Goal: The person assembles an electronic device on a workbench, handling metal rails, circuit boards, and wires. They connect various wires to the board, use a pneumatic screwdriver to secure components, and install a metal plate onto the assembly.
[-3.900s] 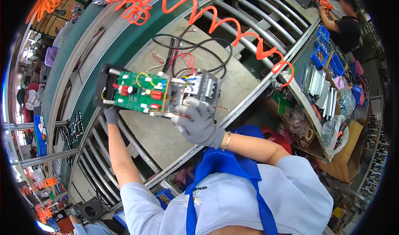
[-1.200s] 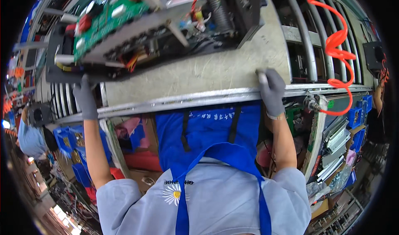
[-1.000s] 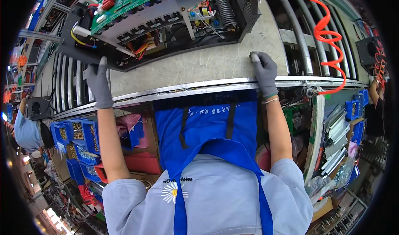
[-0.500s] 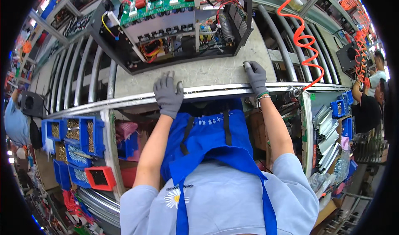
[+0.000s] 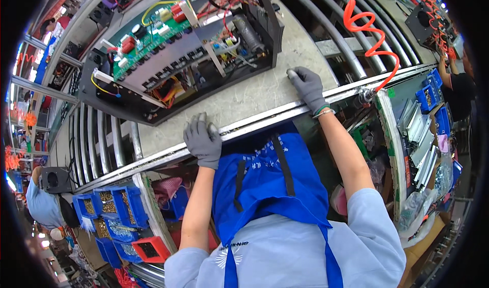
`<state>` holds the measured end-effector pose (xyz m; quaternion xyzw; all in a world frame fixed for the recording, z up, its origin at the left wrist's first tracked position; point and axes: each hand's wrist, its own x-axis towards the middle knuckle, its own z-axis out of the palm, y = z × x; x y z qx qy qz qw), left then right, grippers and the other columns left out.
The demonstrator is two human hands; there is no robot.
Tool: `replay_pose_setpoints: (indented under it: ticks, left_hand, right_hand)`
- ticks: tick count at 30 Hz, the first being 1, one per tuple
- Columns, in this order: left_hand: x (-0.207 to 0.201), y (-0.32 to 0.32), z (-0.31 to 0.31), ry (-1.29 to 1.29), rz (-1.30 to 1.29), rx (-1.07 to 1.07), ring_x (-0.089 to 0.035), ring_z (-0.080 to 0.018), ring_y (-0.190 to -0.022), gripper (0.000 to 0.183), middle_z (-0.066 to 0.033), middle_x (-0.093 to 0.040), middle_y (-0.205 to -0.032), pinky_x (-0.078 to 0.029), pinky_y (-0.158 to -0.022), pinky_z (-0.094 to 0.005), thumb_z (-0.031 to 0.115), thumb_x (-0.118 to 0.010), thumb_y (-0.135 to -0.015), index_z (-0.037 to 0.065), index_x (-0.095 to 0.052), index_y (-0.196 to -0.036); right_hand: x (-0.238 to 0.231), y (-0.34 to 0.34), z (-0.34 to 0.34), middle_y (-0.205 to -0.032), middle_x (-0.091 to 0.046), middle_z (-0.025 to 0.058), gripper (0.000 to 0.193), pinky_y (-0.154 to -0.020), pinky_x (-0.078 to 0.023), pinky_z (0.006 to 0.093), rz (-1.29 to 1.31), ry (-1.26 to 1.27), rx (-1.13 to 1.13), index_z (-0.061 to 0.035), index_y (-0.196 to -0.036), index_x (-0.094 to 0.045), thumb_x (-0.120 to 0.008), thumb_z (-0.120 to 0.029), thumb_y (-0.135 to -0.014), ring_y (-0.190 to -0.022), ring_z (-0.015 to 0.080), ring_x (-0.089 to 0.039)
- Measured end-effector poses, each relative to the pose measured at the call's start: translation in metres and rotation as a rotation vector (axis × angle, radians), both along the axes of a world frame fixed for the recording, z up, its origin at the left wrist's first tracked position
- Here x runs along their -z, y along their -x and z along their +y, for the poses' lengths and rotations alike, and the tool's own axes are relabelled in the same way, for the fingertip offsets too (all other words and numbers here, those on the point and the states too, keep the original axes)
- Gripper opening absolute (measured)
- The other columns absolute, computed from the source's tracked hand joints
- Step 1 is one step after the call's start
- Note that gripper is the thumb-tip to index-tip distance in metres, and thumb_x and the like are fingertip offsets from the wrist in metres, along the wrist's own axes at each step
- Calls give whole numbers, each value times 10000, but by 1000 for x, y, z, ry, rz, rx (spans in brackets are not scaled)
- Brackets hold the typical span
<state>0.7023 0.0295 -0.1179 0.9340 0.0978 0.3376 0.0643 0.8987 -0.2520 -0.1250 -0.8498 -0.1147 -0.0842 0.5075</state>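
A black metal case (image 5: pixel 209 92) with its inside exposed sits on the worktop beyond my hands. It holds a green circuit board (image 5: pixel 153 41), a row of black components, wiring and a ribbed grey cylinder (image 5: pixel 248 33). My left hand (image 5: pixel 202 139), in a grey glove, lies over the metal rail (image 5: pixel 244 127) at the near edge, its fingers stretched toward the case. My right hand (image 5: pixel 307 88), gloved alike, rests at the worktop's edge to the right, fingers slightly bent, nothing visible in it. Neither hand touches the case.
Metal rollers (image 5: pixel 331 28) flank the worktop on both sides. An orange coiled hose (image 5: pixel 374 31) hangs at the right, ending by the rail. Blue bins (image 5: pixel 130 206) of small hardware and a red bin (image 5: pixel 151 249) stand lower left. Metal brackets (image 5: pixel 420 130) lie at the right.
The whole view has tilted, so the case and rail now slant and sit farther left. Both hands stay at the worktop's edge.
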Motion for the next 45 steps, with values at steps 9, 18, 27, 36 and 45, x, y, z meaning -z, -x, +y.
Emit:
replay_pose_setpoints:
  ticks: [9, 18, 27, 36, 45]
  left_hand:
    - [1, -4, 4, 138, -68, -35, -543, -355, -1054, 442, -164, -589, -1128, -412, -934, -449, 180, -617, -787, 59, -560, -1208]
    - [-23, -57, -57, 620, -44, 384, -558, -361, -1043, 462, -182, -552, -1183, -457, -883, -419, 212, -630, -816, 38, -511, -1227]
    - [-55, -170, -81, 364, 421, 291, -651, -297, -758, 403, -199, -602, -1086, -497, -632, -431, 235, -605, -775, -10, -592, -1095]
    - [-37, -201, -88, -622, 468, 184, -600, -267, -898, 262, -136, -660, -965, -430, -705, -421, 133, -561, -802, 56, -708, -1005]
    - [-48, -219, -72, -481, 582, 295, -591, -292, -917, 414, -143, -653, -960, -453, -744, -430, 419, -598, -801, 49, -717, -943]
  right_hand:
    - [7, -1, 0, -752, -655, 18, 218, -663, -474, 226, 56, -124, -75, -12, -963, -684, -646, -213, -887, -694, 67, -578]
    - [2, 1, -1, -801, -652, 16, 207, -666, -459, 209, 133, -67, -65, 5, -987, -665, -609, -183, -921, -709, 66, -564]
    - [0, -1, 7, -798, -658, 17, 188, -661, -464, 209, 125, -57, -32, 11, -974, -663, -610, -159, -914, -694, 64, -568]
    - [6, -1, 5, -820, -677, 20, 211, -575, -425, 185, 113, -72, -55, -26, -984, -671, -599, -214, -920, -666, 42, -561]
    - [-5, 2, 7, -767, -654, 18, 176, -660, -465, 210, 150, -130, -49, 17, -945, -673, -630, -146, -895, -689, 63, -567]
